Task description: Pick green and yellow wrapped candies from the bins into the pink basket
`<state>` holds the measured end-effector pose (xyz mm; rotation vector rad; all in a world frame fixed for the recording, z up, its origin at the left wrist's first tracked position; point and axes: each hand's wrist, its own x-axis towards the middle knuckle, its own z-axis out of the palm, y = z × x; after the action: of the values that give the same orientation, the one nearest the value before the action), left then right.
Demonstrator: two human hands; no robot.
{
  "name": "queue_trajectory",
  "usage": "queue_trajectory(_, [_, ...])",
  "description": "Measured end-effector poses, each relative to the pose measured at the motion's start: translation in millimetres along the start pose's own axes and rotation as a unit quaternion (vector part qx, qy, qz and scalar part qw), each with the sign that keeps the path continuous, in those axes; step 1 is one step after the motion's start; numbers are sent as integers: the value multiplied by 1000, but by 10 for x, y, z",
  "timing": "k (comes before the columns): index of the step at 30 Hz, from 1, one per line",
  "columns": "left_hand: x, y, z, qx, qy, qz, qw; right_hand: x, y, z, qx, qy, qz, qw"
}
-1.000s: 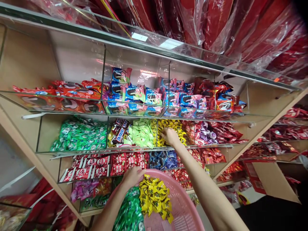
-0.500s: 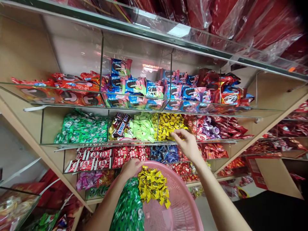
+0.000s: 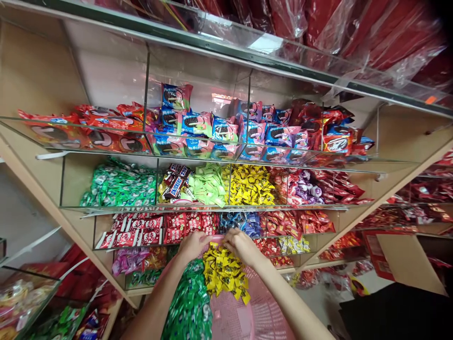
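Observation:
A pink plastic basket [image 3: 271,302] is at the bottom centre, holding green-wrapped candies [image 3: 191,302] on its left side and yellow-wrapped candies [image 3: 226,274] beside them. My left hand [image 3: 193,245] is closed on the basket's far rim, left of the yellow candies. Over the far rim, just above the yellow candies, is my right hand [image 3: 240,245] with its fingers curled together; whether they hold the rim or a candy is hidden. Behind the hands, the middle shelf bears more yellow candies [image 3: 251,185] and a green candy pile [image 3: 123,185].
Glass-fronted shelves [image 3: 198,208] cross the view, with Snickers bars [image 3: 177,184], blue cookie packs [image 3: 194,123] and red packets [image 3: 134,231]. An open cardboard box [image 3: 406,259] stands at the right. Glass bins [image 3: 31,293] are at the lower left.
My right hand has come down and to the left, from the yellow candies on the shelf to the basket's far rim. My left hand has stayed at the rim.

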<state>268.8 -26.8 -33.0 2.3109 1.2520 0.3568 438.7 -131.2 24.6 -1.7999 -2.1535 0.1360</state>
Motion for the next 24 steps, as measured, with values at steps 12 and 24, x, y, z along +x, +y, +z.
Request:
queue_trajectory(12, [-35,-49,-57,-2,15,-4,1000,-5,-57,-389,-4,74,-30,997])
queue_trajectory(24, [14,12,62,22,21,7,1000,631,657,-1045,-52,164,36,985])
